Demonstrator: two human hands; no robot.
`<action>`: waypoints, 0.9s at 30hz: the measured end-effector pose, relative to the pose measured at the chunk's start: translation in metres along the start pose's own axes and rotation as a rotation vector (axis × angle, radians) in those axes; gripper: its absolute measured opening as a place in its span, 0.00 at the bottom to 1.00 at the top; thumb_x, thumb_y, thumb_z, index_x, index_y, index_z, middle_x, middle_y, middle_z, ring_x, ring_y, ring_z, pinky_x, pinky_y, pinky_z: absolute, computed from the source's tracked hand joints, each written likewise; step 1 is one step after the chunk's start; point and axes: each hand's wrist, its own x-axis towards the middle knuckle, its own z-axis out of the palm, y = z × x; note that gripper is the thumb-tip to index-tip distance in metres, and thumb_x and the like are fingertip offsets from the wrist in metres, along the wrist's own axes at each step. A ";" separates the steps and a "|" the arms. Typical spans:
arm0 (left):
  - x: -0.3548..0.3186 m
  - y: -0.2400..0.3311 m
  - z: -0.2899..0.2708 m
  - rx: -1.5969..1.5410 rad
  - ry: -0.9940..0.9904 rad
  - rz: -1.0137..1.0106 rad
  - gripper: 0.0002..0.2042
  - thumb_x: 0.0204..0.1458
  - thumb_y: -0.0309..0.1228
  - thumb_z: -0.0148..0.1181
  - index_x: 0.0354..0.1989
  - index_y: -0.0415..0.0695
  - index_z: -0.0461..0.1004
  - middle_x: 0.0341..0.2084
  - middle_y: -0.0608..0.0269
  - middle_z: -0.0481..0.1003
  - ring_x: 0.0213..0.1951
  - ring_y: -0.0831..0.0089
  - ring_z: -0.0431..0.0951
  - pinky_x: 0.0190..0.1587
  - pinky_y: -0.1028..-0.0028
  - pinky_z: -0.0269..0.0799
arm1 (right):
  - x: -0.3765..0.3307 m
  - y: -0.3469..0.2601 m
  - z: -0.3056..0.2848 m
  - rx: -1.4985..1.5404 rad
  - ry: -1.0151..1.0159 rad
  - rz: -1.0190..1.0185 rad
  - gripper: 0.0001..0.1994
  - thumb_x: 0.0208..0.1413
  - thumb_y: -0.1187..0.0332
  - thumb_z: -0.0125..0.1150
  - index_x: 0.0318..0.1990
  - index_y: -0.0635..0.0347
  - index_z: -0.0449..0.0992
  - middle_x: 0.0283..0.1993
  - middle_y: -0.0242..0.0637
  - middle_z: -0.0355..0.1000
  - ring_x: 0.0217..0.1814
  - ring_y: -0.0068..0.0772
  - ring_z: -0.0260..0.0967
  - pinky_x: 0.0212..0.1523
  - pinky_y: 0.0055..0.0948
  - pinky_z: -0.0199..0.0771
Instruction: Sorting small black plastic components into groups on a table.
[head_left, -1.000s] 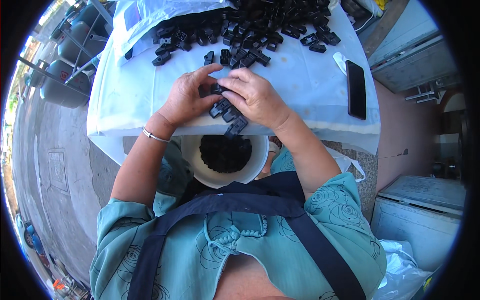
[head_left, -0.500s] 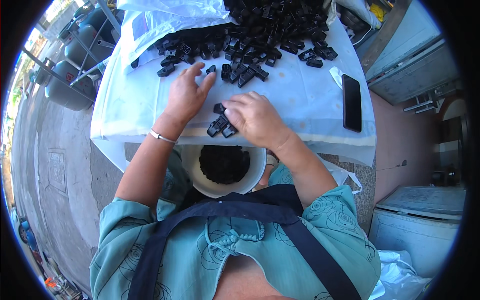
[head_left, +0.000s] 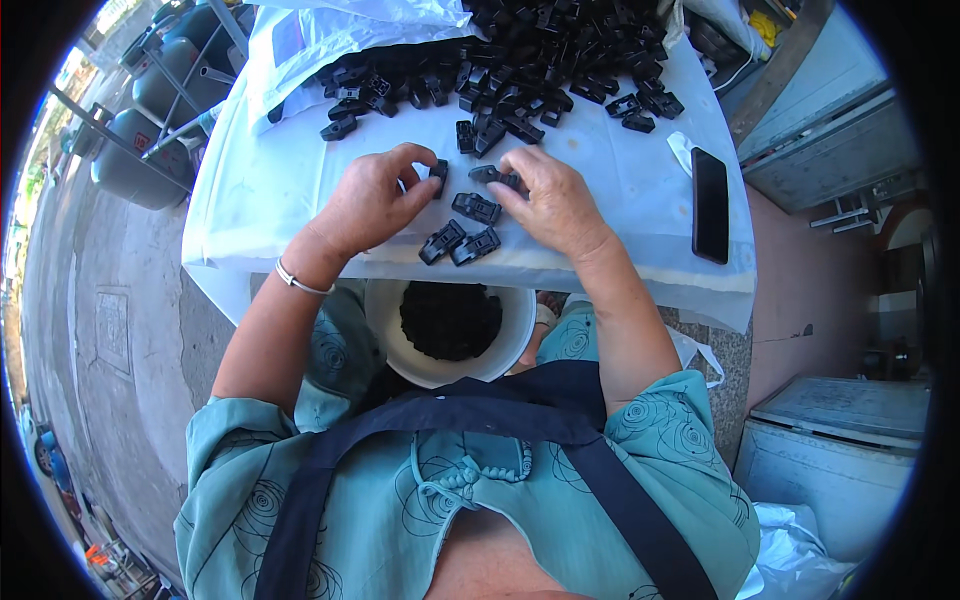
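Note:
My left hand (head_left: 375,200) pinches a small black plastic part (head_left: 439,177) between thumb and fingertips, just above the white-covered table. To its right, my right hand (head_left: 550,203) has its thumb and fingers closed on another black plastic part (head_left: 487,175), whose left end sticks out toward my left hand. Between the hands and the table's near edge lie three similar parts: one black plastic part (head_left: 476,208) higher up, then a second black plastic part (head_left: 442,242) and a third black plastic part (head_left: 476,247) side by side. The fingers hide some of both held parts.
A big heap of black parts (head_left: 560,60) covers the table's far side, beside a white plastic bag (head_left: 350,40). On the right lies a phone (head_left: 710,206). Below the near edge, a white basin (head_left: 380,345) holds a dark mass. Grey gas cylinders (head_left: 140,160) stand left.
My left hand has come nearer and right from the heap, now with a part in its fingertips. My right hand has moved away from the near parts, up and right, a part in it.

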 end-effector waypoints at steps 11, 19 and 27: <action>0.020 -0.026 0.012 -0.042 -0.028 0.367 0.23 0.41 0.23 0.69 0.49 0.46 0.74 0.32 0.62 0.77 0.30 0.69 0.76 0.35 0.72 0.75 | -0.002 -0.011 0.005 0.368 0.039 0.026 0.16 0.49 0.78 0.62 0.48 0.60 0.76 0.44 0.42 0.74 0.40 0.39 0.74 0.42 0.30 0.76; 0.019 -0.032 0.025 -0.189 0.020 0.297 0.30 0.39 0.26 0.72 0.55 0.44 0.69 0.32 0.57 0.78 0.32 0.69 0.79 0.39 0.73 0.77 | 0.003 -0.012 0.025 0.293 0.022 -0.083 0.12 0.49 0.79 0.62 0.42 0.58 0.81 0.46 0.42 0.74 0.45 0.41 0.74 0.45 0.33 0.76; 0.023 -0.022 -0.007 0.016 0.054 0.366 0.20 0.44 0.26 0.67 0.49 0.43 0.74 0.36 0.56 0.76 0.31 0.68 0.78 0.37 0.72 0.77 | -0.010 -0.023 0.013 -0.008 -0.123 -0.104 0.12 0.55 0.64 0.59 0.46 0.53 0.80 0.49 0.41 0.74 0.54 0.43 0.69 0.55 0.40 0.64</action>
